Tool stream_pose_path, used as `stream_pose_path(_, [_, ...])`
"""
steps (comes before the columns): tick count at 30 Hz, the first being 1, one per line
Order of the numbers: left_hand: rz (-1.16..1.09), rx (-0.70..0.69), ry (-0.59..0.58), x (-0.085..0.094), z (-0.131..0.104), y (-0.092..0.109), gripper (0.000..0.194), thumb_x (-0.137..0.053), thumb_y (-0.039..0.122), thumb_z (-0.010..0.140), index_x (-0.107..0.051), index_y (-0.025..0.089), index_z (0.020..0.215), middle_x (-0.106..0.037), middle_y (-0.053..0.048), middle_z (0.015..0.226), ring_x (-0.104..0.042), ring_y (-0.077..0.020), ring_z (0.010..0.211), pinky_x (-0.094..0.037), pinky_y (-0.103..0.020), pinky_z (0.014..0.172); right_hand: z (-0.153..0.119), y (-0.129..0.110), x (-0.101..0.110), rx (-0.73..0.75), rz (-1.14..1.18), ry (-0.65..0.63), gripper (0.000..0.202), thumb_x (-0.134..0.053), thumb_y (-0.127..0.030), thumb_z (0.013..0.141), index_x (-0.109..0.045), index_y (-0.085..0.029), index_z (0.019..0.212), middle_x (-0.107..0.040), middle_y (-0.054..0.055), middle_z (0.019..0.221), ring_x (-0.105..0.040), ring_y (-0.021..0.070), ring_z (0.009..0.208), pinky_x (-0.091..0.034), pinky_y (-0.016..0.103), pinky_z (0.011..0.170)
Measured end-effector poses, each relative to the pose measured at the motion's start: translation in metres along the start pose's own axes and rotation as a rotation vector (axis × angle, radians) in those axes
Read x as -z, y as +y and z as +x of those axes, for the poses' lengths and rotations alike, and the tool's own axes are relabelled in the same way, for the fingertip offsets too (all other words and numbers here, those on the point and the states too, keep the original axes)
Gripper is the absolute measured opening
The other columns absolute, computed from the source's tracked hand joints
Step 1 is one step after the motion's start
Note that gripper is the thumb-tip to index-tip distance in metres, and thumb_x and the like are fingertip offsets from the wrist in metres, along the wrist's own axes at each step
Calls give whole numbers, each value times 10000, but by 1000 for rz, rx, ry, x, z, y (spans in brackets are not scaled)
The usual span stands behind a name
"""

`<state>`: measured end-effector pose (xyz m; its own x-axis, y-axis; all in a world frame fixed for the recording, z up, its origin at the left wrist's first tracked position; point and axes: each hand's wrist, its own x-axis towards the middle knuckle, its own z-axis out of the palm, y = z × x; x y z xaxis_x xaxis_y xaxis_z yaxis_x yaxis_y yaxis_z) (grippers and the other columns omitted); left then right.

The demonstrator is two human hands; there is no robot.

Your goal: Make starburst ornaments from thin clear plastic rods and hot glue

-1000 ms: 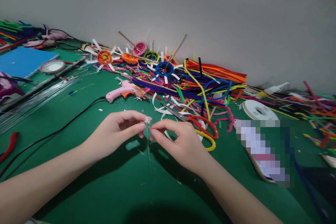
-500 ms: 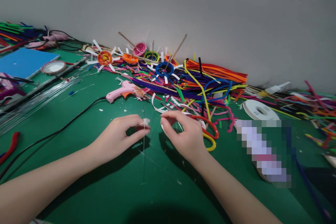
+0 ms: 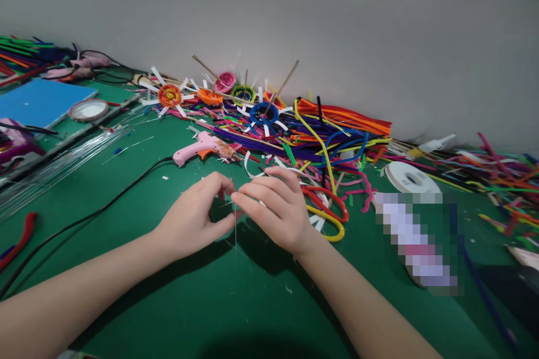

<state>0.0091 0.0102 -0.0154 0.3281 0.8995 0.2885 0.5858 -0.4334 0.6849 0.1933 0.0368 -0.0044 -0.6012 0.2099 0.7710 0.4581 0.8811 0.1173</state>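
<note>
My left hand [image 3: 196,216] is bent above the green table [image 3: 168,297], its thumb and fingers curled round a small thing that the fingers mostly hide. A thin clear strand [image 3: 236,230] hangs down below those fingertips. My right hand [image 3: 275,210] has come against the left fingertips, its fingers close together and reaching over the same spot; whether it grips anything is hidden. Just behind the hands lies a pink glue gun [image 3: 196,147] with its cord running left. Scissors with red and yellow handles [image 3: 343,230] rest beside my right hand.
Colourful pipe cleaners [image 3: 349,120] pile along the wall, with small woven discs [image 3: 169,96] bearing white strips. A white spool [image 3: 412,179] lies at the right, near a pixelated object [image 3: 415,241]. Clear strands [image 3: 80,148] and a blue board [image 3: 46,101] occupy the left.
My right hand has moved left to meet my left hand, and its fingers have turned over the left fingertips. The small whitish piece at my left fingertips is now covered.
</note>
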Motion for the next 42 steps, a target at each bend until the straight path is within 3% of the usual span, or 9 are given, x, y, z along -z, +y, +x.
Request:
stream_pose_path(3, [-91,-129,57,5,-2,-2,329,-534,248,782,-441,186,1092,-544,-40,956,-532,-171,872,-458,-337,789,2,0,3,21,-21,27,134,-522,-105,880,-622,-175,937,-723,3,872,-637,123,822,-443,360,930])
stream_pose_path(6, [-212,-274,224,9,-3,-4,300,-448,243,841,-454,175,1133,-530,-47,940,-521,-166,864,-459,-329,789,2,2,9,-50,-16,96,124,-613,-97,829,-627,-181,918,-723,3,839,-645,119,778,-461,363,901])
stream_pose_path(8, [-178,-272,351,10,-2,-5,222,-440,189,865,-499,186,1079,-547,-36,919,-532,-154,865,-456,-311,796,4,3,15,-120,4,156,154,-657,-85,792,-625,-191,900,-722,4,822,-651,123,763,-476,371,875])
stream_pose_path(10, [-67,-229,406,10,0,-6,208,-458,133,873,-529,194,1060,-583,-38,971,-551,-153,940,-449,-307,853,7,3,21,-154,37,196,162,-661,-78,785,-622,-194,891,-723,8,817,-657,128,762,-486,380,860])
stream_pose_path(14, [67,-254,365,10,5,-6,273,-508,124,873,-541,195,1135,-604,-64,1129,-534,-177,1115,-427,-340,959,14,-2,28,-162,101,200,172,-658,-67,782,-619,-195,889,-729,5,822,-662,124,748,-485,393,873])
stream_pose_path(20, [149,-468,251,9,3,-2,204,-573,139,853,-572,208,1045,-676,-35,981,-614,-161,955,-393,-414,972,14,-7,25,-165,172,163,170,-677,-67,769,-633,-194,873,-735,4,827,-663,128,772,-474,396,886])
stream_pose_path(27, [199,-501,324,8,0,2,115,-568,116,856,-588,197,935,-678,5,780,-629,-111,741,-371,-398,914,15,-9,23,-173,167,140,163,-643,-58,794,-651,-209,854,-741,-10,840,-661,117,765,-474,380,879])
stream_pose_path(42, [306,-552,423,10,0,9,78,-624,134,799,-597,207,804,-648,63,626,-593,-78,538,-389,-380,825,11,-8,20,-193,78,159,168,-639,-60,792,-646,-223,834,-731,-38,805,-652,111,729,-400,377,907])
